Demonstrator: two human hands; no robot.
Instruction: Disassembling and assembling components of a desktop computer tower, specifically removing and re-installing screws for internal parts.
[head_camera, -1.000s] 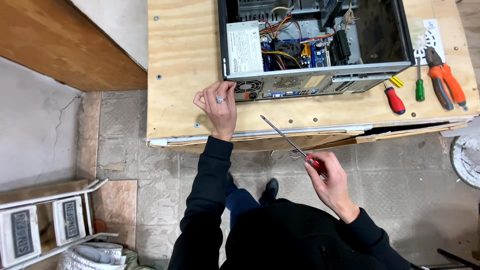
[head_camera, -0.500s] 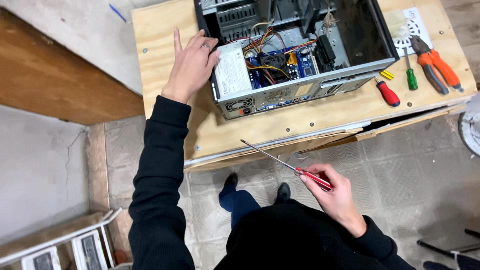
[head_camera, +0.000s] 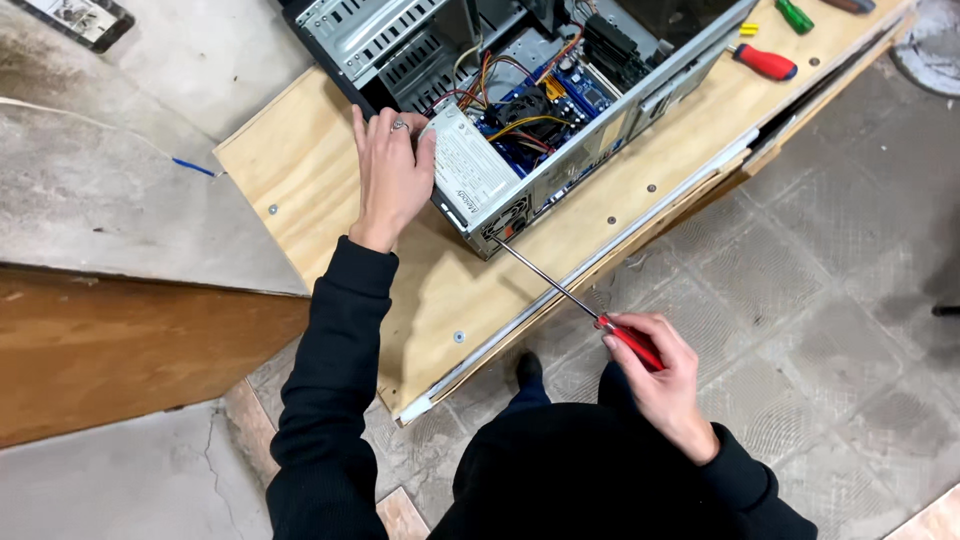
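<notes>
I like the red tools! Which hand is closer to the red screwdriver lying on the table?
Right. The right hand is below the table, nearer that screwdriver than the left hand on the computer.

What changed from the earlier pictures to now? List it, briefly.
The left hand moved from the plywood table edge onto the open computer case, by its power supply. The long screwdriver swung up until its tip reached the case's rear corner. The right hand kept its grip on the red handle.

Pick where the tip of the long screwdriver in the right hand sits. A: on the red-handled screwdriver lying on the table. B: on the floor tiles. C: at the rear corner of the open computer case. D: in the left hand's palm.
C: the right hand holds the long screwdriver, whose tip meets the rear corner of the open computer case, near the left hand.
</notes>
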